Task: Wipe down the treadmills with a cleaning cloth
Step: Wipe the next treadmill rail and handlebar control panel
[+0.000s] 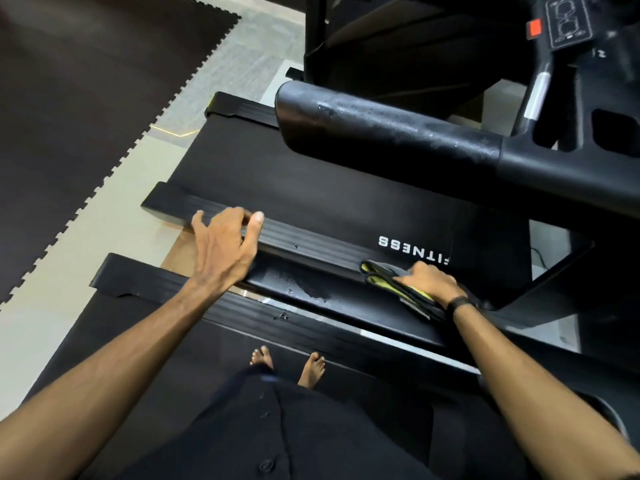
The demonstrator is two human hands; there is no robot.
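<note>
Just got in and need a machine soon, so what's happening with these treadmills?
A person stands barefoot on the near treadmill and leans over to clean the next treadmill. The right hand presses a folded black and yellow cloth on that machine's side rail. The left hand rests on the same rail further along, fingers over its edge. A wet patch shows on the panel just beside the cloth, and the handrail above looks streaked.

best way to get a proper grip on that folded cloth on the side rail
Take the cloth by its free folded end, left of the right hand that presses it flat. Come from above and pinch across the stacked layers; they lie flat on the side rail.
</note>
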